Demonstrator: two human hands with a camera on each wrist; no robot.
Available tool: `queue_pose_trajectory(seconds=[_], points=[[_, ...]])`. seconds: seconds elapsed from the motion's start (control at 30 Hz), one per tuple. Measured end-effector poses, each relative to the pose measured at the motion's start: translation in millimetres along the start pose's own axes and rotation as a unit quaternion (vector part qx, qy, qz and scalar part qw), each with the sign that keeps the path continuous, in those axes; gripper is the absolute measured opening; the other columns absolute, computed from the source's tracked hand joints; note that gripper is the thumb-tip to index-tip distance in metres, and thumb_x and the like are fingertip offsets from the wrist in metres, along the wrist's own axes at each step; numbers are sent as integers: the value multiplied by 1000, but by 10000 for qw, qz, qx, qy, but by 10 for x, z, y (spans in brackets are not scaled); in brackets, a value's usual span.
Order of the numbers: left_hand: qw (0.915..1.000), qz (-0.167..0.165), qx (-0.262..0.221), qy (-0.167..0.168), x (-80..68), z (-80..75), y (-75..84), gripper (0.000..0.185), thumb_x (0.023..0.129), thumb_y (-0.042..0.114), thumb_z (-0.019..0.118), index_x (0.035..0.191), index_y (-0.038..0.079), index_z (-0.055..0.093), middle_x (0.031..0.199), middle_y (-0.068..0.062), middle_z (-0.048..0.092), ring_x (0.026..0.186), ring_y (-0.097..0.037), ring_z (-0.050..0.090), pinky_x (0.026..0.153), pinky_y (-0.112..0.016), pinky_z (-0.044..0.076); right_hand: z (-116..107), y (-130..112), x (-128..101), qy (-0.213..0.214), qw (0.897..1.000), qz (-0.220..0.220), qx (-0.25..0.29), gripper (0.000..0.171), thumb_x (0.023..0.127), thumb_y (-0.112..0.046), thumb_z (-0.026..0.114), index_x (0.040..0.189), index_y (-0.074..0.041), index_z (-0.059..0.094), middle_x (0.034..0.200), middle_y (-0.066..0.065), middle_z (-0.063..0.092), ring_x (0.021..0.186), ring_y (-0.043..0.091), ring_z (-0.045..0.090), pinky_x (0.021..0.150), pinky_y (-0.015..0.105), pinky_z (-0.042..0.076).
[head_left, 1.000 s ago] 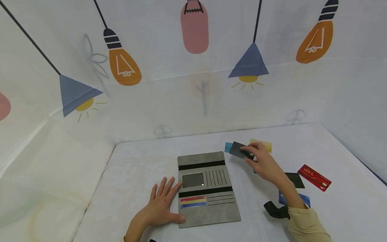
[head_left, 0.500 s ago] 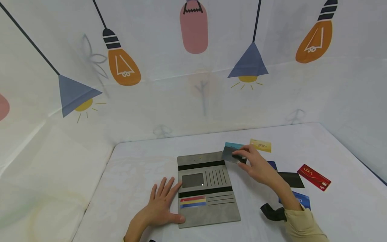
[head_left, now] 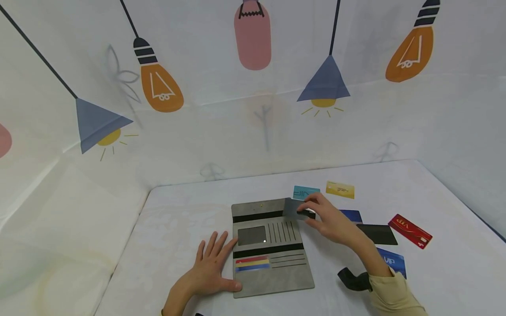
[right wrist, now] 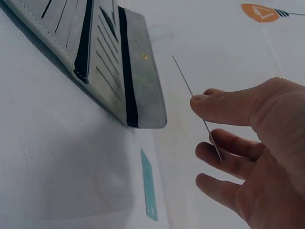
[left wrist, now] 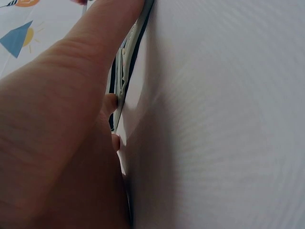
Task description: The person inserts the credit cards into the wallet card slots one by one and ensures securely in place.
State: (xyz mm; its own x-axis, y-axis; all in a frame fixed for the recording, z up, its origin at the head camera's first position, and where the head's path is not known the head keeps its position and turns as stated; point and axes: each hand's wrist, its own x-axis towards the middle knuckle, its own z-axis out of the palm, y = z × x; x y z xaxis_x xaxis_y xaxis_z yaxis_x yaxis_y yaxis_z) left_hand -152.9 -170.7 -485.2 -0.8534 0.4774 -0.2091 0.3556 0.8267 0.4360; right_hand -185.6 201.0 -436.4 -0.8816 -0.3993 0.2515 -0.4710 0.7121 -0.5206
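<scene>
I have a dark grey card [head_left: 291, 209] pinched in my right hand [head_left: 330, 221], thumb on one face and fingers on the other; from the right wrist view it shows edge-on as a thin line [right wrist: 197, 107] between thumb and fingers. The card hangs above the table, its far end over the upper right corner of the open grey wallet [head_left: 269, 245], and I cannot tell whether it touches the wallet.

My left hand [head_left: 211, 267] lies flat with fingers straight and spread, its thumb and fingertips pressing on the wallet's left edge. In the left wrist view that hand [left wrist: 57, 119] fills most of the frame, with the wallet's edge [left wrist: 125, 67] a thin strip beside it. The wallet sits between my two hands, laid open, and three cards striped red, yellow and blue [head_left: 253, 263] sit tucked in its lower slots, just to the right of my left thumb.

Beyond my right hand lie a teal card [head_left: 305, 192] and a yellow card [head_left: 340, 189], near each other. The teal card also shows in the right wrist view [right wrist: 148, 191], below my fingers. To the right of my right wrist lie a dark blue card [head_left: 351, 215], a black card [head_left: 378, 234], a red card [head_left: 410, 225] and, nearer my sleeve [head_left: 395, 294], a blue card marked VIP [head_left: 391, 261]. A black strap [head_left: 353, 280] shows at that wrist. Everything lies on the white table [head_left: 178, 219].
</scene>
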Motion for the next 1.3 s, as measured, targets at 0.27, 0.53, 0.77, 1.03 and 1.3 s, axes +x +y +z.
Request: queue_pose_trajectory(seconds=[0.27,0.53,0.77,1.03,1.3], points=[[10000,-21,35,6,9,13,-6,114,68,80,68,158,26,23,167,-9,8,152,-38,-6,113,-67,-8,35,-36,-8,-278,9995,30,152,31,90,-6,71,117,-20,65,129,7,50,119,28,52,97,49,49],[10000,-21,67,-3,14,11,-8,114,68,80,67,158,27,22,167,-9,7,152,-38,-6,113,-67,-8,80,-83,6,-994,9929,-116,639,29,92,-7,68,117,-21,65,129,1,48,117,23,51,98,47,47],[10000,-49,26,-18,10,3,4,113,68,79,69,158,27,24,167,-9,8,152,-38,-5,113,-67,-9,160,-136,8,-1485,9852,-203,835,26,92,-9,68,115,-22,65,128,-1,48,115,21,50,100,45,46],[10000,-64,65,-17,25,17,-13,113,68,79,68,158,28,23,167,-8,7,152,-38,-6,113,-67,-9,228,-204,16,-2023,9735,-75,1060,27,91,-10,68,115,-22,65,129,-3,46,114,20,50,101,45,46],[10000,-88,-29,-1,16,15,-2,112,67,76,71,157,29,24,167,-8,8,152,-38,-6,112,-69,-9,340,-196,10,-2135,9719,-214,967,31,87,-8,70,115,-22,65,122,-7,45,106,14,52,94,33,49]])
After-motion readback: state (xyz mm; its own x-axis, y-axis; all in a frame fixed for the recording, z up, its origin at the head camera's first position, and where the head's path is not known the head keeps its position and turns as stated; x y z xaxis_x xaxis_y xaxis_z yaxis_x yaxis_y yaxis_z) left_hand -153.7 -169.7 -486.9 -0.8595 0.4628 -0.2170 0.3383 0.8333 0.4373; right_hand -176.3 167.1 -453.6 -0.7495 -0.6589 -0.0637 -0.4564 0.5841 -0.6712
